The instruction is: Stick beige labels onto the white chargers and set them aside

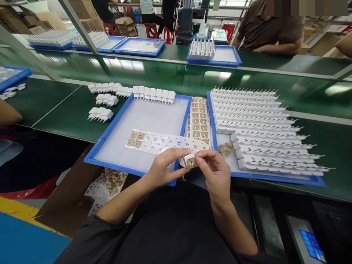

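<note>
A white plug-in charger (pixel 185 160) is gripped between the thumb and fingers of my left hand (pixel 164 165), above the front edge of the left blue tray. A tan square sticker (pixel 192 162) lies on its end face. My right hand (pixel 216 170) pinches at the sticker's right edge with thumb and forefinger. Behind my hands a mostly bare sticker sheet (pixel 159 143) lies across the left tray (pixel 110 128), with several tan stickers left at its left end. A row of white chargers (pixel 154 94) stands at that tray's back edge.
The right blue tray (pixel 280 178) holds many rows of white chargers (pixel 255 128) and a small tan clump (pixel 226 149). Sticker sheets (pixel 199 117) lie between the trays. More chargers (pixel 100 113) sit on the left bench. Scraps (pixel 112 181) fill a box below. A person (pixel 272 29) sits opposite.
</note>
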`<state>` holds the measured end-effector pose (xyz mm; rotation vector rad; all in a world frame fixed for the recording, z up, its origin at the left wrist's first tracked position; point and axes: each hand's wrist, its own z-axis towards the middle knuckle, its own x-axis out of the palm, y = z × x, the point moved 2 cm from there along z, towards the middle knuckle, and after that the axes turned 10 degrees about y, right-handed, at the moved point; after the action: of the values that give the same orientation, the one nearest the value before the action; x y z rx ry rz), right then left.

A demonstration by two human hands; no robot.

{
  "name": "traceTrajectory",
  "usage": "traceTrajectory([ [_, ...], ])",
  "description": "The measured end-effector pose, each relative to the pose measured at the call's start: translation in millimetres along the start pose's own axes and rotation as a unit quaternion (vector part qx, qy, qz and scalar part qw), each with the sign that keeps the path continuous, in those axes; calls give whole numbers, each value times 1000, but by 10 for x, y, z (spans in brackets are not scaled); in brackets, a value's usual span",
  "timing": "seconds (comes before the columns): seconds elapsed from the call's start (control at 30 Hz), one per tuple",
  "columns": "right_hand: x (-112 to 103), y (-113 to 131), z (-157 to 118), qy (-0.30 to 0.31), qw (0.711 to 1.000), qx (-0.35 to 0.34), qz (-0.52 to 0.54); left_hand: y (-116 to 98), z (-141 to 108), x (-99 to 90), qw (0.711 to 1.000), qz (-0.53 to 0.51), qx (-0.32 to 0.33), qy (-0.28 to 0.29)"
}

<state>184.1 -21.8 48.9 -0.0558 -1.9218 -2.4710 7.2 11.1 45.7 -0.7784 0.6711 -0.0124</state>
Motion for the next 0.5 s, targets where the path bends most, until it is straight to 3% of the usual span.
traceTrajectory([
  [0.3,13,-6,-9,2,1000,-4,-4,-5,5,-14,1000,-2,2,6],
  [0.5,26,4,-16,-4,996,-40,-79,-30,24,-26,1000,11,15,4],
])
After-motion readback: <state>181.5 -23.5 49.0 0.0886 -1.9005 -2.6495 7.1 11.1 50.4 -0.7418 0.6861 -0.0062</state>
